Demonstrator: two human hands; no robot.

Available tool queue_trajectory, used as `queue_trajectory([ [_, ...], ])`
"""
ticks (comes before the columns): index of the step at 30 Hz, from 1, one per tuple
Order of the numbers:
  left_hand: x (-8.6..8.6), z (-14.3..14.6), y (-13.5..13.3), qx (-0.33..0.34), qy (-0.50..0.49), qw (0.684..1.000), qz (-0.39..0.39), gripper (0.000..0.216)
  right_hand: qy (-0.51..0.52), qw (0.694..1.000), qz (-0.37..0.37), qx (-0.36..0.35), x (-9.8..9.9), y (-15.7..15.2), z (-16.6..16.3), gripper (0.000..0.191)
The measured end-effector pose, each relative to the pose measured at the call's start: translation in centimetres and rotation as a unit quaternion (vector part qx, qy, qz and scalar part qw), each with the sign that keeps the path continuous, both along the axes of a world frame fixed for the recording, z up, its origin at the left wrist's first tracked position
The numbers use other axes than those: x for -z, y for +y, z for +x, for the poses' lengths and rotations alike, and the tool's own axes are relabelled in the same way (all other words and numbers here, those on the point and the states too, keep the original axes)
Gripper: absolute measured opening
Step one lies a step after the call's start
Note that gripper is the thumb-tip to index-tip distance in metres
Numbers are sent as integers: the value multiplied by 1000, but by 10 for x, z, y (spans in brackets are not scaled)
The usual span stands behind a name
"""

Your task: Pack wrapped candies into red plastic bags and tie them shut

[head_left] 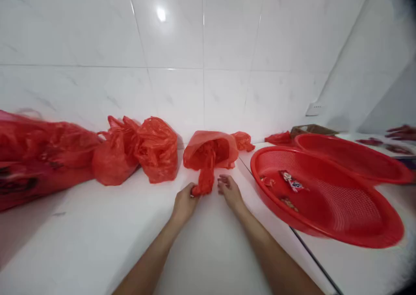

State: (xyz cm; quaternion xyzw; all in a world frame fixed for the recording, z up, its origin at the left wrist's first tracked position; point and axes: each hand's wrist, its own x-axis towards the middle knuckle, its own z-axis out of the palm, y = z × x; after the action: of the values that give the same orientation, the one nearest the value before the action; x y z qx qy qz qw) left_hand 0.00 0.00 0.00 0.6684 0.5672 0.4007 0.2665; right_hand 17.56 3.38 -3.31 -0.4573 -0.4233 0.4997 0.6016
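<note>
My left hand (186, 203) is closed on the near end of a twisted red plastic bag (206, 180). The bag's far end reaches into the mouth of a wider red bag (195, 151) that lies on its side against the wall. Just right of the twisted bag, my right hand (230, 191) has its fingers apart and nothing in them. Its fingertips are close to the bag, with a small gap between.
Several filled red bags (157, 149) line the wall on the left. At right, a red plastic basket (325, 199) holds a few wrapped packets (292, 181); a second red basket (354, 156) is behind it. Another person's hand (403, 132) shows at the far right.
</note>
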Motion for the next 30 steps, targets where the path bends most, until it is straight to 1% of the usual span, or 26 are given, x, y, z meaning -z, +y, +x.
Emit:
queue_trajectory([
  [2,5,-4,-28,14,-2,1000,-15,15,4,998,-9,-56,-4,-8,-9,55],
  [4,9,-8,-49,20,-1,999,-28,18,7,995,-5,-95,-10,-17,-15,52],
  [6,12,-15,-61,24,3,999,-38,21,4,992,15,-125,-19,-25,-16,44],
  [7,14,-20,-63,19,8,999,-40,21,6,992,31,-119,-23,-29,-14,41],
  [8,15,-26,-63,10,14,999,-42,19,14,994,49,-95,-28,-31,-10,37],
  [11,16,-50,-56,-46,30,998,-39,14,65,992,104,27,-42,-36,4,33],
  [13,9,-61,-56,-94,26,995,-25,24,87,985,126,82,-49,-38,11,32],
  [14,4,-62,-59,-120,18,993,-2,32,82,984,133,91,-52,-39,12,31],
  [15,-4,-59,-64,-145,10,989,41,37,67,983,142,93,-54,-41,12,29],
  [16,-11,-53,-71,-167,6,981,103,39,50,983,154,87,-57,-44,9,28],
  [17,-19,-43,-79,-175,9,968,179,36,35,982,168,75,-60,-48,5,25],
  [18,-26,-31,-85,-165,21,951,261,31,26,981,182,56,-62,-52,1,23],
  [19,-31,-18,-91,-130,41,935,327,26,22,980,196,33,-65,-58,-4,21],
  [20,-35,-6,-93,-84,66,926,361,22,22,978,209,8,-68,-64,-9,20],
  [21,-36,5,-92,-40,103,928,356,20,20,975,221,-18,-71,-72,-13,19],
  [22,-35,13,-89,0,151,936,318,20,14,972,232,-38,-73,-79,-16,18],
  [24,-29,17,-76,45,248,946,203,24,-15,968,246,-53,-74,-94,-16,16],
  [26,-22,6,-63,59,323,938,116,23,-41,969,242,-19,-73,-106,-10,14],
  [28,-19,-17,-58,48,354,930,82,23,-48,973,218,54,-72,-113,3,11],
  [29,-20,-31,-59,37,365,928,62,25,-46,975,199,83,-72,-115,11,12],
  [30,-23,-44,-63,27,373,927,36,28,-50,979,175,93,-74,-116,20,13],
])
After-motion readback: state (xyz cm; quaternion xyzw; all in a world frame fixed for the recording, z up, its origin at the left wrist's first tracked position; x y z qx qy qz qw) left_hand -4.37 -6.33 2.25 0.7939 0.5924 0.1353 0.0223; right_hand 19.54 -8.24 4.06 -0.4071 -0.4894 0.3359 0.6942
